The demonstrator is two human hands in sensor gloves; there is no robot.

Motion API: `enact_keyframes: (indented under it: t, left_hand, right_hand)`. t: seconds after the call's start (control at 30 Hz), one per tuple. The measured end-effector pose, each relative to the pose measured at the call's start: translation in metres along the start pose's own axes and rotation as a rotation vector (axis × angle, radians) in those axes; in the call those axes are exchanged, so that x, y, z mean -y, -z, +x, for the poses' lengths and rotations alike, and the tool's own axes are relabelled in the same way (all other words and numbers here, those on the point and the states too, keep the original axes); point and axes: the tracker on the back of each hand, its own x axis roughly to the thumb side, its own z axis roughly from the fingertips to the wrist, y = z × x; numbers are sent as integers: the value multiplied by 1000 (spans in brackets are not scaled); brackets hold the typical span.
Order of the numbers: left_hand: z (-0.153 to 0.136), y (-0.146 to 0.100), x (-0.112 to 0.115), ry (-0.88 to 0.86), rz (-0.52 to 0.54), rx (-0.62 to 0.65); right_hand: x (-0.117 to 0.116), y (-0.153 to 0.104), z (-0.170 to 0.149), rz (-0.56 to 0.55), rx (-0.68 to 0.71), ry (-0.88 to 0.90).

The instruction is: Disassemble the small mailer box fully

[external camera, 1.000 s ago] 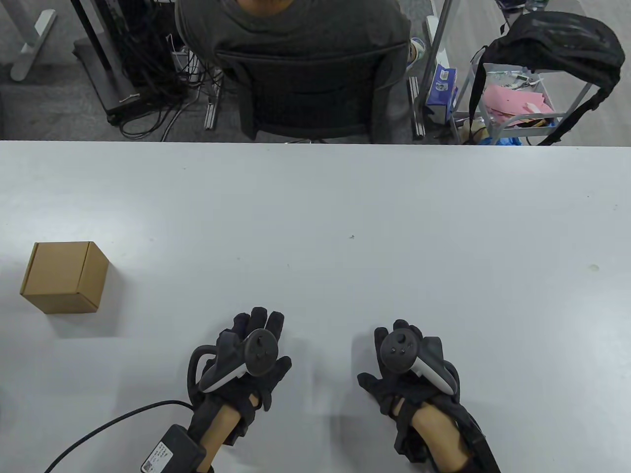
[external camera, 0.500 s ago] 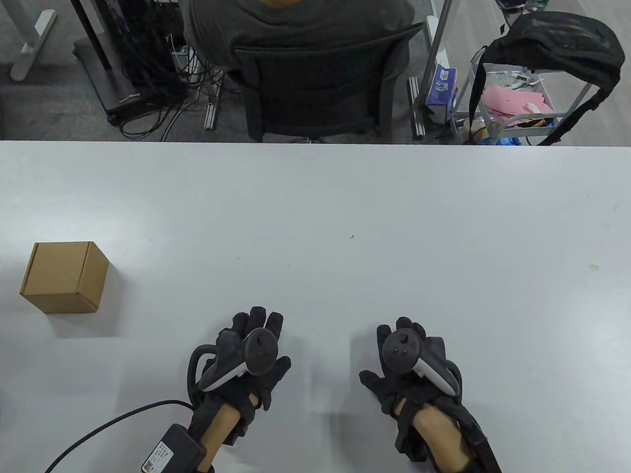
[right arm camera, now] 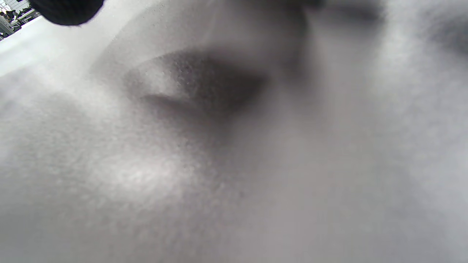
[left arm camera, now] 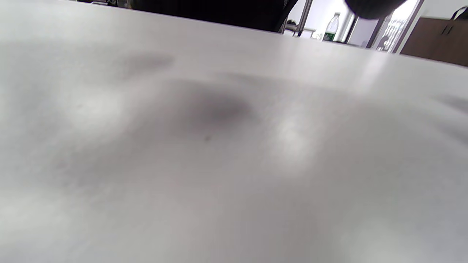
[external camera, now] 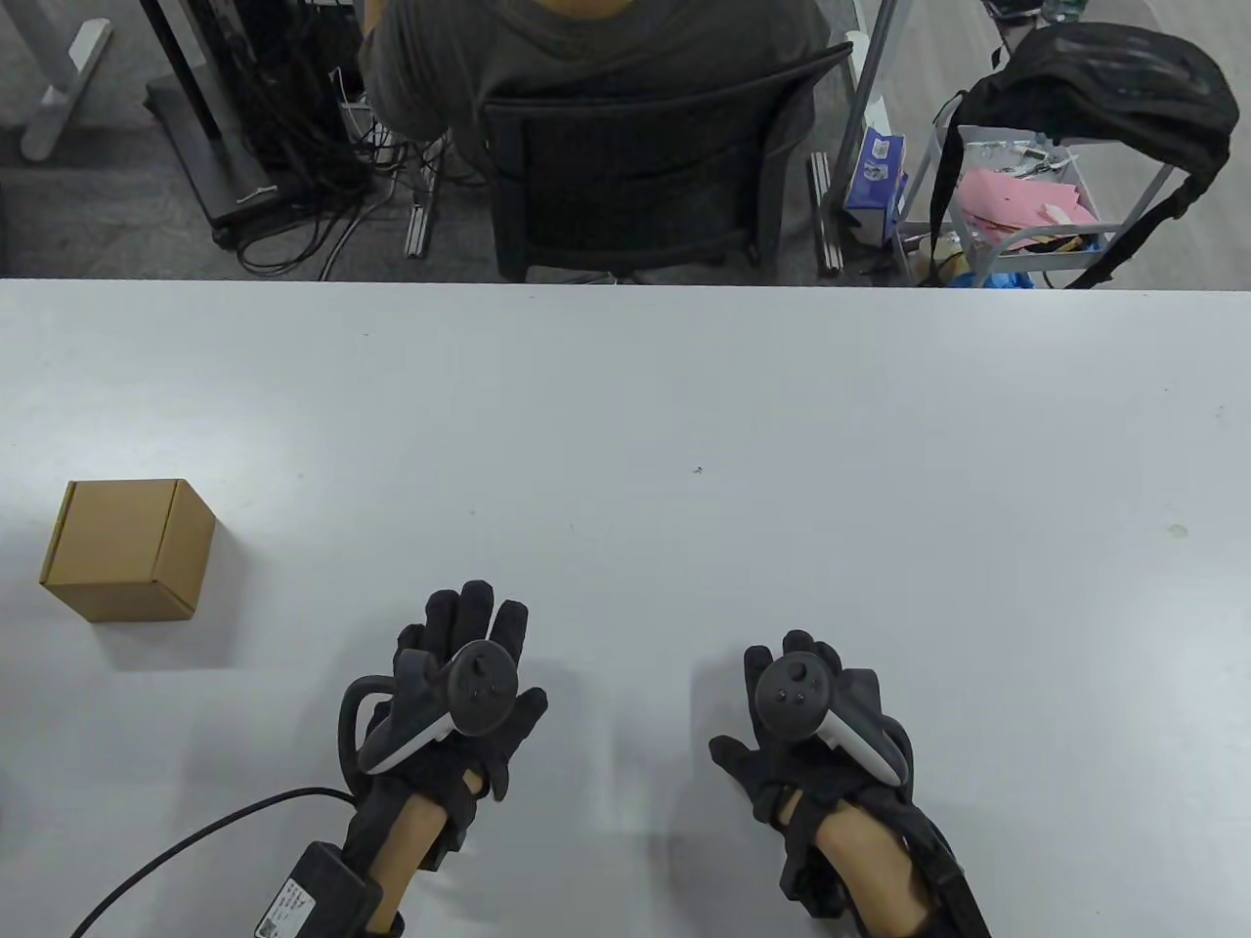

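A small brown cardboard mailer box (external camera: 127, 549), closed, stands on the white table (external camera: 684, 440) at the far left. My left hand (external camera: 459, 674) is palm down near the table's front, fingers spread, empty, well to the right of the box. My right hand (external camera: 801, 713) lies palm down further right, fingers spread, empty. The left wrist view shows only blurred table surface and a dark fingertip (left arm camera: 373, 5) at the top edge. The right wrist view shows table surface very close and a fingertip (right arm camera: 65, 11) at the top left.
A black cable and sensor pack (external camera: 313, 889) trail from my left wrist. Beyond the table's far edge a person sits in a black chair (external camera: 645, 186); a cart with a black bag (external camera: 1085, 107) stands at the right.
My left hand has moved a little to the left and forward, toward the box. My right hand has stayed in place. The box has not moved.
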Motion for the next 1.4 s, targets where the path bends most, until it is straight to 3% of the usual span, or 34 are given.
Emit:
enact_keyframes:
  t: [0.1,0.27,0.43,0.77,1.03,1.4]
  left_hand:
    - [-4,6,0,42,18,-11]
    - [-26,20,6,128,-39,-111]
    - [-55,23,0,198,9,-172]
    - [-148,28,-55,181,231,-430]
    - [-201,29,-83,172,210,-599]
    - [-273,26,-92,70,173,-788]
  right_hand:
    - [1,1,-2,-1,-9,6]
    - [0,1,-2,7,-6,2]
    - [0,1,-6,15,-11,1]
    - [0,1,-6,22,-16,6]
    - [-1,1,-6,25,-25,5]
    - [0,0,-7,30,-41,10]
